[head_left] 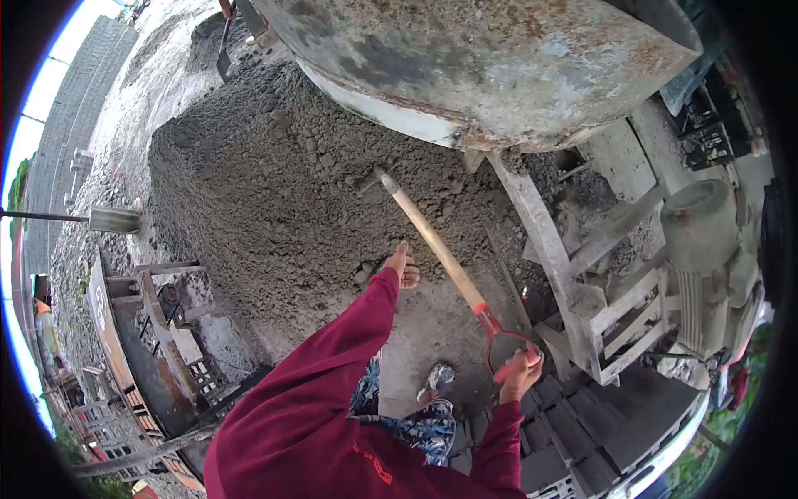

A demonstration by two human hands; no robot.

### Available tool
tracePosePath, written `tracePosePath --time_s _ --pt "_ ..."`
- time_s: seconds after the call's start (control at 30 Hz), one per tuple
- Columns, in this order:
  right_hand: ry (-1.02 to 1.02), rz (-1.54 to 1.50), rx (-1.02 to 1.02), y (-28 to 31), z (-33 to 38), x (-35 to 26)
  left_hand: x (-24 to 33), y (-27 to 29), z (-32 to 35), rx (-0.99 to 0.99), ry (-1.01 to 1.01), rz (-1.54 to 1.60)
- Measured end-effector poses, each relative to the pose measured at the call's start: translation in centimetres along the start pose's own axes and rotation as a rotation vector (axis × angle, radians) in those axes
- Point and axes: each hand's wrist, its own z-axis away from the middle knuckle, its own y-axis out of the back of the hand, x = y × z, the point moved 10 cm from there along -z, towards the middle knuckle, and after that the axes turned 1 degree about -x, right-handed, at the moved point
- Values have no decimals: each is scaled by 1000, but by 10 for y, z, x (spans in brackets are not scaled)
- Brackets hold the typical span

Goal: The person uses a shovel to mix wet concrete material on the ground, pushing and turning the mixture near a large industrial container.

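Note:
A shovel with a wooden shaft [436,245] and a red D-shaped handle [490,324] slants across the middle. Its blade is mostly buried in a heap of damp grey mix [249,191]. My right hand [519,374] is closed round the grip of the red handle, low on the right. Left of the shaft, my left hand [404,267] hangs over the lower edge of the heap, apart from the wood. It looks empty, its fingers loosely apart and slightly curled.
A large rusty mixer drum [490,66] overhangs the heap, on a metal frame [544,241] beside a motor [698,224]. Dark pallets or moulds [573,441] lie at lower right. Another shovel blade [115,219] comes in from the left. A machine frame [166,333] stands lower left.

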Motion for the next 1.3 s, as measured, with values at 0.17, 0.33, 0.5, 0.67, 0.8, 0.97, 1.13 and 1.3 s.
tracePosePath --time_s 0.17,0.33,0.5,0.67,0.8,0.97,1.13,1.3 --pt "-194 258 171 92 -60 167 31 -39 -107 -31 51 -21" --pt "-467 35 556 1 42 157 107 8 -182 40 -158 322" --pt "-450 102 616 33 107 127 62 5 -146 104 7 282" --pt "-281 413 535 93 170 32 -10 25 -67 101 152 265" --pt "-247 579 517 106 201 -49 -28 41 17 125 204 348" --pt "-169 652 447 91 196 -89 46 99 85 133 59 499" --pt "246 430 199 24 152 -49 245 182 143 4 -366 548" --pt "896 294 -885 -247 284 -148 309 303 190 387 -586 336"
